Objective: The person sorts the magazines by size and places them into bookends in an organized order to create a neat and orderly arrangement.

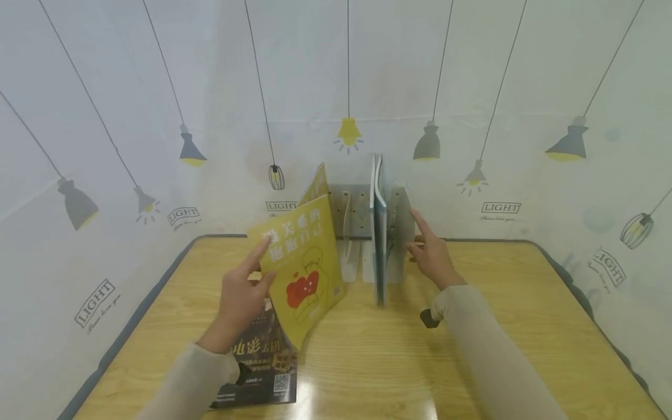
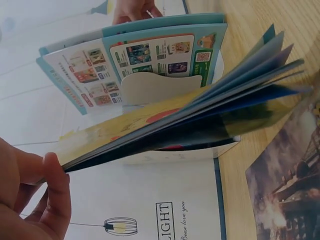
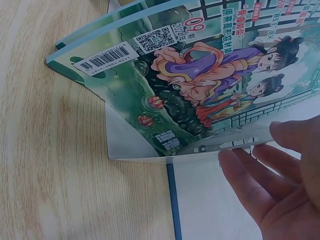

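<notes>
My left hand (image 1: 242, 297) pinches a yellow magazine (image 1: 310, 262) by its upper left edge. It is tilted, its loose pages (image 2: 240, 95) fanning at the bottom. In the head view, this magazine overlaps the left part of a pale metal book rack (image 1: 347, 219). Light-blue-edged magazines (image 1: 379, 233) stand upright in the rack's right part. At the right end plate (image 1: 403, 219), my right hand (image 1: 434, 256) rests its fingertips on the outer side, index finger extended. The right wrist view shows an illustrated green cover (image 3: 210, 85) close beside that hand.
A dark magazine (image 1: 262, 373) lies on the wooden table (image 1: 367, 361) under my left forearm. Behind the rack stands another yellow-covered magazine (image 1: 317, 185), partly hidden. A wall covering (image 1: 525, 175) with printed hanging lamps surrounds the table's back and sides.
</notes>
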### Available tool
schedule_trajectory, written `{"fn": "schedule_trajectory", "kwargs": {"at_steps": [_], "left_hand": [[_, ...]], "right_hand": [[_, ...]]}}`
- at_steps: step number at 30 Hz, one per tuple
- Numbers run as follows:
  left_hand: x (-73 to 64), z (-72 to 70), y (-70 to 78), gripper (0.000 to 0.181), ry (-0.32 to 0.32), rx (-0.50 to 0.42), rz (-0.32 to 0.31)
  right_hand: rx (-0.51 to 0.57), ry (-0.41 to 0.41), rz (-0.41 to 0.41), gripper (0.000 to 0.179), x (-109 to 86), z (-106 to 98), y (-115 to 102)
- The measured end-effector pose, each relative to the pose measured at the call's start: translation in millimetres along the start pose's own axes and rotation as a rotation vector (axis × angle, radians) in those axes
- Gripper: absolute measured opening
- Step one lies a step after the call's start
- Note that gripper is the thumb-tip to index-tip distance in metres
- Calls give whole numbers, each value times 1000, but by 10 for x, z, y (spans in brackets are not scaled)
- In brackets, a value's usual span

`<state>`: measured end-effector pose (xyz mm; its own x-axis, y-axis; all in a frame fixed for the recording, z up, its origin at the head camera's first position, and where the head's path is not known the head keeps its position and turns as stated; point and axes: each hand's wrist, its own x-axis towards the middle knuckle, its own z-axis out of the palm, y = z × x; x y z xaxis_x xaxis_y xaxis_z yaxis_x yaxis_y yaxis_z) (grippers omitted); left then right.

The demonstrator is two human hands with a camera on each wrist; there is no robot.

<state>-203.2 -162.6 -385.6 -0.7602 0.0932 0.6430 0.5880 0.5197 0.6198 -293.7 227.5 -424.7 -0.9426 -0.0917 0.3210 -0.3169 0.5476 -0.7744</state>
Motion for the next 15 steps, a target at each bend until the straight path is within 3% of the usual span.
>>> {"fn": "schedule_trajectory", "kwargs": {"at_steps": [9, 15], "left_hand": [[-25, 105, 44, 76, 14, 75, -56], [-2, 211, 50, 71, 73, 125, 19]], "right_hand": [[28, -7, 23, 84, -20, -8, -24], [28, -4, 28, 84, -19, -17, -34]]}}
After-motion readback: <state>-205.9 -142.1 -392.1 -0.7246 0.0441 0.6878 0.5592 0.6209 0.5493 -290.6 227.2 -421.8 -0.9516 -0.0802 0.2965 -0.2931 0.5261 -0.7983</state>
